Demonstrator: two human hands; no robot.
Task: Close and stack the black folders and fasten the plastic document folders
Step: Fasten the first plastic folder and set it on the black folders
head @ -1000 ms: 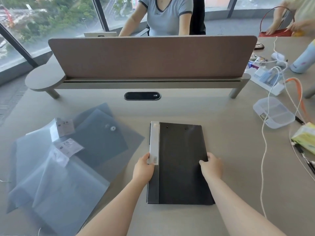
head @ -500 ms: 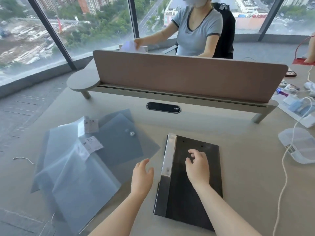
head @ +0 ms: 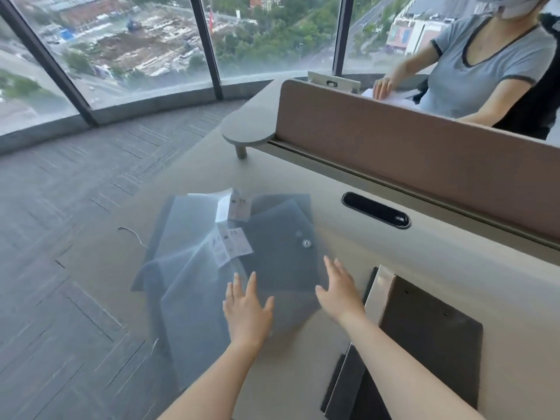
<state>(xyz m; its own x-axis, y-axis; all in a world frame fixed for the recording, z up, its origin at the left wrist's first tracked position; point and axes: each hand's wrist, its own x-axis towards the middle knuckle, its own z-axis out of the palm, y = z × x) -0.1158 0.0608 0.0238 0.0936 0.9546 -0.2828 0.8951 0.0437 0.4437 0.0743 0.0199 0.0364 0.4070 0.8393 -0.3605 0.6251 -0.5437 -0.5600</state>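
**Both hands open over the plastic folders, black folders parked at right**

Left hand point(head: 247, 313): fingers spread wide, palm down, over the near part of the plastic document folders point(head: 212, 286). Holding nothing. Can't tell if it's touching the plastic or just above it.

Right hand point(head: 341, 294): also open and flat, fingers extended, at the right edge of the same pile. Empty. Contact with the plastic unclear here too.

The plastic folders are translucent grey-blue, several overlapped and fanned at different angles on the worktop point(head: 454, 268), left of centre. Top right one shows a round snap button point(head: 306, 243) on its flap. Two white paper labels point(head: 233, 209) sit inside the pile near its far side, the further one printed "20". Exact folder count not readable through the overlap.

Black folders point(head: 430, 344): closed, lying flat on the worktop just right of the right forearm, apart from the plastic pile. Top one has a pale spine strip along its left edge; at least one more dark edge pokes out beneath it at the near left corner.

Behind: brown divider panel point(head: 424, 165) across the worktop, oval cable port point(head: 375, 210) in front of it. Another person sits on the far side, hand on papers.
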